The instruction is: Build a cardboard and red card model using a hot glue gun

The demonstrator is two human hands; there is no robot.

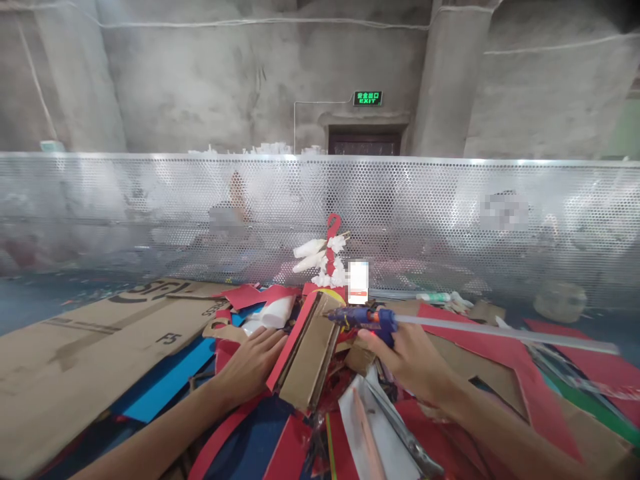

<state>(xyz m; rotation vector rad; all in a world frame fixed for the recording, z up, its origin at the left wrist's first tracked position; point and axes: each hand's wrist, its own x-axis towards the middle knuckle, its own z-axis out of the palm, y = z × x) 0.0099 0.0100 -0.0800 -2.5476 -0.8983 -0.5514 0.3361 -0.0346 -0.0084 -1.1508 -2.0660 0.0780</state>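
Note:
My right hand [415,357] is closed around a blue hot glue gun [363,319]. A long translucent glue stick [500,331] sticks out of the gun's back end. The nozzle points left, over the upper part of a brown cardboard piece with red sides [310,353]; whether it touches is unclear. On the left of this piece, my left hand [257,360] is closed against its red side, the fingertips partly hidden. Just behind stands a red hook-shaped decoration [333,243] with white crumpled flowers and white petal shapes.
A large flat carton [100,347] lies at the left beside blue card [167,380]. Red card [540,400] and cardboard scraps cover the right. Scissors [403,427] lie on white paper in front. A white upright screen [358,280] and a perforated metal panel [425,200] stand behind.

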